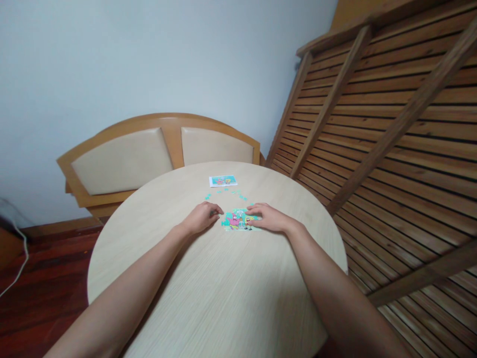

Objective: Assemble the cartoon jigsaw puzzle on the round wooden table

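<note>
A partly assembled jigsaw puzzle (pixel 235 222) with pink and yellow cartoon figures on a turquoise ground lies flat on the round table (pixel 223 288). My right hand (pixel 269 217) rests over its right side, fingers apart and touching the puzzle, hiding that edge. Just left of the puzzle is my left hand (pixel 204 217), its fingers loosely bent with a small gap to the thumb; no piece shows in it. Several loose turquoise puzzle pieces (pixel 243 198) lie in an arc beyond the hands.
A picture card (pixel 223 181) with the same cartoon scene lies farther back on the table. Behind stands a wooden headboard (pixel 170 139) with cream panels against the wall. A slatted wooden frame (pixel 372 139) leans at the right. A white cable (pixel 24 248) hangs at the left.
</note>
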Tool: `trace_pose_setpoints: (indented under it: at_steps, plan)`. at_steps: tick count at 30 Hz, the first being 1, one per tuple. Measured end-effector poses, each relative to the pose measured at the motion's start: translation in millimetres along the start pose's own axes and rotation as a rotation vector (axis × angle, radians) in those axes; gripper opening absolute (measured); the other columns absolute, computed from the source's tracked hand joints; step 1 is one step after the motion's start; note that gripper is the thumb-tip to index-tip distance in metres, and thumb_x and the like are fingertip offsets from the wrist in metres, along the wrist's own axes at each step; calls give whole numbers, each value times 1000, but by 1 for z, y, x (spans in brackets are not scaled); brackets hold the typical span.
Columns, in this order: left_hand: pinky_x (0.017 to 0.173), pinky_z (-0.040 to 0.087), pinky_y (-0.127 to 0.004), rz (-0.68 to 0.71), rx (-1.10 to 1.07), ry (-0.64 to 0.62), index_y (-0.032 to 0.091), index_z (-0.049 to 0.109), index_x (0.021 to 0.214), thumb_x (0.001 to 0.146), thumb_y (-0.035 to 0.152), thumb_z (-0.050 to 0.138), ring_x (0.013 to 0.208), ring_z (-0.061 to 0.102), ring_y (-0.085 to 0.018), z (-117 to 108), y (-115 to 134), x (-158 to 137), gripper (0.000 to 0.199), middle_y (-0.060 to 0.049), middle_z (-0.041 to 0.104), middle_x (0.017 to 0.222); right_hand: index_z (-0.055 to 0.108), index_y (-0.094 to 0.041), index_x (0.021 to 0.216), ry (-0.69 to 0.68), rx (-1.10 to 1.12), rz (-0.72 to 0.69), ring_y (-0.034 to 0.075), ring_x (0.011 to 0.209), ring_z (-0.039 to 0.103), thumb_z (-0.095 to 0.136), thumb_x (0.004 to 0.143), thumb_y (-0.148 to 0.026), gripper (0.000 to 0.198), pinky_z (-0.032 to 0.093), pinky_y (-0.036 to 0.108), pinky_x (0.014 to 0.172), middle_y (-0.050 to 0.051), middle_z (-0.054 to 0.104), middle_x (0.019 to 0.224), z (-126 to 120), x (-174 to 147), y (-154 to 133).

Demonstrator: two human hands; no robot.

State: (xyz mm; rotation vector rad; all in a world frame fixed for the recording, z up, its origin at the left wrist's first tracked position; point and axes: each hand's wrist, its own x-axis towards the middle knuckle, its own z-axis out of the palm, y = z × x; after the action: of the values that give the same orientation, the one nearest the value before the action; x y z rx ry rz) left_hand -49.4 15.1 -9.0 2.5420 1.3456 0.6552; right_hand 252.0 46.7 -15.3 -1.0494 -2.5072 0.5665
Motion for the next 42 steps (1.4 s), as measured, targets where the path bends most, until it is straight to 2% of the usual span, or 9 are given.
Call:
trace_pose_setpoints:
  at_steps: [5,10,15,18,21,24,30,37,42]
  plan:
    - [82,51,-31,-20,-163,-29,16,71,103,86,25,60,86,65,-19,-1,0,-2,22,-7,73,97,72,-21,121,4,-18,3,31,130,53,69,82,-53,50,37,46,113,13,63,136,1,0,-1]
    - [85,49,-32,-22,-129,-51,17,75,100,86,25,61,89,64,-20,-4,0,-2,21,-8,73,97,72,-21,122,16,-14,8,31,128,54,69,83,-53,50,38,47,112,13,62,135,2,0,-3]
    - [84,47,-29,13,-173,-93,16,75,88,88,25,59,86,65,-18,-9,0,-3,18,-6,74,91,70,-20,125,24,-38,-19,30,125,56,66,86,-53,51,39,46,111,14,63,134,3,1,-5]
    - [79,48,-27,-30,-219,-131,17,76,94,89,30,61,82,66,-18,-12,0,-4,20,-5,75,89,70,-20,125,26,-52,-21,30,126,55,65,87,-52,50,39,45,112,14,63,135,4,2,-5]
    - [82,48,-28,-43,-247,-120,18,76,102,90,33,61,88,68,-19,-16,2,-5,24,-5,77,97,70,-20,125,39,-53,-27,30,127,54,65,87,-51,49,39,47,112,13,63,135,6,3,-3]
    - [86,49,-29,-34,-244,-111,17,76,103,92,32,58,93,69,-20,-20,7,-4,26,-7,77,103,70,-21,124,53,-54,-39,31,126,55,65,87,-51,48,39,47,111,13,64,134,7,3,-2]
    - [86,49,-29,-41,-205,-118,16,76,101,92,29,55,92,69,-19,-26,14,-3,26,-7,78,102,70,-22,125,58,-61,-44,30,125,56,65,87,-52,49,40,46,111,13,63,134,8,4,0]
    - [79,49,-26,-11,-215,-203,16,77,100,89,25,54,86,69,-17,-21,15,-6,27,-6,78,99,70,-23,124,59,-69,-42,30,126,55,65,87,-51,47,39,47,111,12,64,133,8,3,-2]
    - [71,46,-24,-33,-210,-229,16,76,100,89,28,56,75,66,-15,-16,16,-5,26,-4,77,88,71,-23,124,67,-61,-37,31,126,56,66,87,-50,46,40,47,111,12,64,133,8,3,-2]
